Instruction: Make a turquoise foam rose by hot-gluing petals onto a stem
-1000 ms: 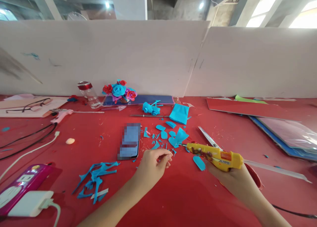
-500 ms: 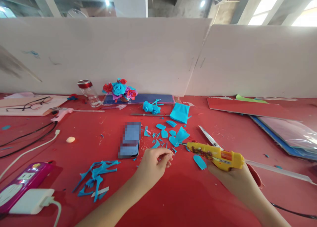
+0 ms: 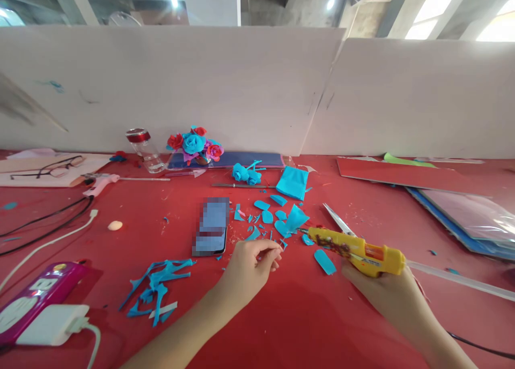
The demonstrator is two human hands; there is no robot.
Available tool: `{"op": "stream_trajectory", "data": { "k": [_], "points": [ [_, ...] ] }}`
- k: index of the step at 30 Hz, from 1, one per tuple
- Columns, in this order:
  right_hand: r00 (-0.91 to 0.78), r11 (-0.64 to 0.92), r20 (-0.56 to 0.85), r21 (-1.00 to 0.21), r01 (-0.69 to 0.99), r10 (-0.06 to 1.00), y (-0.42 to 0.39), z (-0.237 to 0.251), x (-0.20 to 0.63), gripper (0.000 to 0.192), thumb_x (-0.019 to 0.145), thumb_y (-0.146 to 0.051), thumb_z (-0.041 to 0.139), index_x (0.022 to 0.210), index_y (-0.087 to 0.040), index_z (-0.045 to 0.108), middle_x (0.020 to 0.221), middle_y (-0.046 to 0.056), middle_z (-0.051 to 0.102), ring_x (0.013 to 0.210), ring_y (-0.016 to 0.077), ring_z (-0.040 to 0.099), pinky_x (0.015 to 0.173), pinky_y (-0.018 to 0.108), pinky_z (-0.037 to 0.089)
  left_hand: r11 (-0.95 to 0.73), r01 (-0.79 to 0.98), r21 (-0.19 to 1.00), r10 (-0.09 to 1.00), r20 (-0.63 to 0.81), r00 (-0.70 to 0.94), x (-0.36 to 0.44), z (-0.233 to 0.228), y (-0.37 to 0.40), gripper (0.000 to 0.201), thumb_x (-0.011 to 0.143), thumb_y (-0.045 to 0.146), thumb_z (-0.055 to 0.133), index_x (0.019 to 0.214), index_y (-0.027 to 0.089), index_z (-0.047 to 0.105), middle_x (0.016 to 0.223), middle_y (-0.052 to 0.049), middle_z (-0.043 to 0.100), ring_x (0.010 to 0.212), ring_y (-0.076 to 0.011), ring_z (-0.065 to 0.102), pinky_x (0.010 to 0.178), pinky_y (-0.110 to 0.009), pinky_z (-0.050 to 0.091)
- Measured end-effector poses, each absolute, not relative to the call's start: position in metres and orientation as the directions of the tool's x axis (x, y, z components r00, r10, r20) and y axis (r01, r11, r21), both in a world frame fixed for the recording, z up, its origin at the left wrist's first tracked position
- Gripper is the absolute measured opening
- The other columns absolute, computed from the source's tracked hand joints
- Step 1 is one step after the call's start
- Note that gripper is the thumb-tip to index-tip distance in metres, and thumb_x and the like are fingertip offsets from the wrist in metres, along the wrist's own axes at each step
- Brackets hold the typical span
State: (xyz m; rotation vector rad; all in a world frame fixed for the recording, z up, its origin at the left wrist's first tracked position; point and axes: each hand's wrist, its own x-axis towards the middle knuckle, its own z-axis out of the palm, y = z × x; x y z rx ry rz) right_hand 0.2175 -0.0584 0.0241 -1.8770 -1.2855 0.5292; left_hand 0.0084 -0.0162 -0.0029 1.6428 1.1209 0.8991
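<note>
My right hand (image 3: pixel 382 294) is wrapped round a yellow hot glue gun (image 3: pixel 356 248), its nozzle pointing left. Just beyond the nozzle lies a blue paper piece (image 3: pixel 298 217). My left hand (image 3: pixel 253 259) is closed in a pinch; something thin seems to stick out at the fingertips, too small to name. Several cut blue petals lie around the hands, one of them (image 3: pixel 324 262) below the glue gun. Scissors (image 3: pixel 338 219) rest partly behind the gun, their handles hidden.
A phone (image 3: pixel 211 227) lies left of centre, with blue scraps (image 3: pixel 155 288) nearer me. Farther back are a folded blue sheet (image 3: pixel 292 183), paper flowers (image 3: pixel 193 145) and a glass bottle (image 3: pixel 147 152). A power strip (image 3: pixel 44 294) and a pink glue gun (image 3: pixel 102 184) are left.
My right hand has drawn the glue gun slightly to the right, its nozzle moving away from my left fingertips. My left hand keeps its pinch in nearly the same place.
</note>
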Motion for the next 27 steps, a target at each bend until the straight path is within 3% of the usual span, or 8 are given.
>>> {"op": "stream_trajectory", "data": {
  "k": [9,14,18,27],
  "points": [
    [0.394,-0.097,0.157,-0.828,0.553,0.906,-0.063,0.015,0.232,0.017,0.061,-0.037,0.06,0.059,-0.022,0.053,0.05,-0.001,0.049,0.045,0.0128,0.043,0.04,0.025,0.034,-0.122,0.252,0.96,0.951,0.04,0.308,0.009,-0.001,-0.016,0.02,0.084,0.029,0.05,0.076,0.017,0.065,0.07,-0.002,0.066,0.06,-0.0135,0.064,0.059,-0.022,0.054],
    [0.369,-0.11,0.09,-0.867,0.487,0.925,-0.061,0.016,0.223,0.018,0.062,-0.037,0.06,0.057,-0.021,0.053,0.044,-0.005,0.038,0.04,0.0086,0.031,0.036,0.023,0.025,-0.082,0.214,0.973,0.954,0.015,0.301,0.009,-0.003,-0.015,0.021,0.083,0.033,0.052,0.078,0.017,0.066,0.071,-0.004,0.067,0.061,-0.0149,0.065,0.06,-0.025,0.055],
    [0.399,-0.124,0.074,-0.884,0.45,0.914,-0.058,0.019,0.216,0.019,0.061,-0.04,0.06,0.062,-0.021,0.057,0.046,-0.005,0.043,0.04,0.0092,0.034,0.037,0.023,0.028,-0.083,0.213,0.974,0.953,0.014,0.304,0.01,-0.004,-0.015,0.021,0.082,0.033,0.053,0.078,0.016,0.066,0.071,-0.004,0.067,0.06,-0.015,0.065,0.06,-0.025,0.055],
    [0.371,-0.093,0.113,-0.864,0.495,0.922,-0.058,0.022,0.212,0.018,0.063,-0.036,0.059,0.055,-0.02,0.053,0.042,-0.005,0.039,0.038,0.0075,0.031,0.033,0.021,0.026,-0.082,0.215,0.973,0.949,0.011,0.316,0.01,-0.003,-0.016,0.021,0.083,0.032,0.052,0.075,0.017,0.065,0.069,-0.003,0.066,0.06,-0.0143,0.064,0.06,-0.024,0.055]
  ]
}}
